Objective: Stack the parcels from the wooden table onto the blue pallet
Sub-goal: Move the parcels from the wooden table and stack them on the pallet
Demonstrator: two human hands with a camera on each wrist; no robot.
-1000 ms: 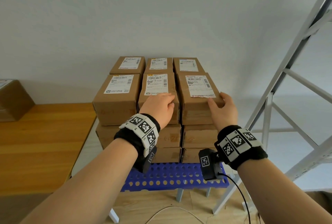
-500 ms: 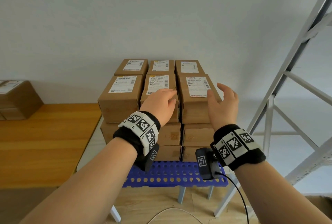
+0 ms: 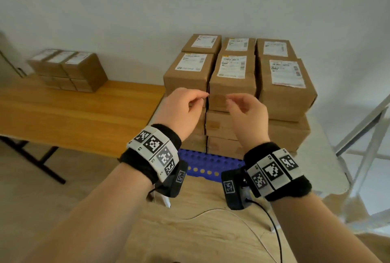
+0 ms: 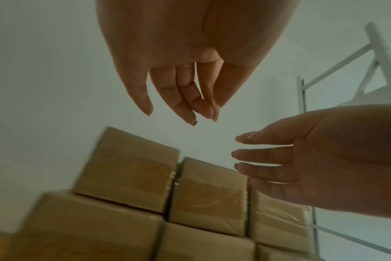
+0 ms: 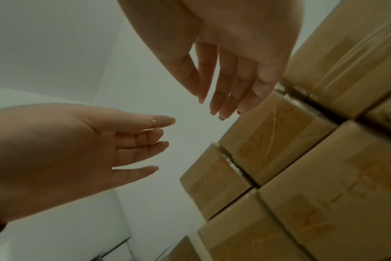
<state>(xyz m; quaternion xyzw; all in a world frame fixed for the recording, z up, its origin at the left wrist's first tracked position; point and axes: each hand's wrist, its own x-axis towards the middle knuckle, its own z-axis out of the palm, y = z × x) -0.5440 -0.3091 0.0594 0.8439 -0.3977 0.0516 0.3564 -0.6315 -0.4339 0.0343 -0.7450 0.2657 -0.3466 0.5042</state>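
Parcels on the pallet (image 3: 236,85): plain brown cardboard boxes, each w/ a white printed shipping label on top, clear tape across the front faces, edges a bit creased. They're stacked three layers high, three across and two deep, sides touching w/ narrow seams between; top layer looks square and level. The stack sits on the blue pallet (image 3: 202,162), a perforated plastic deck, only its front strip visible under the boxes. More parcels on the wooden table (image 3: 69,68) stand to the left: same brown boxes w/ labels, two layers, three across, near the wall end of the wooden table (image 3: 73,119). Left hand (image 3: 181,111) and right hand (image 3: 247,115) are both raised in front of the stack's top-layer front face, apart from each other, holding nothing; fingers loosely relaxed, slightly bent, palms empty in both wrist views. Whether the fingertips touch the cardboard can't be told. White metal rack frame (image 3: 367,127) stands right of the pallet.
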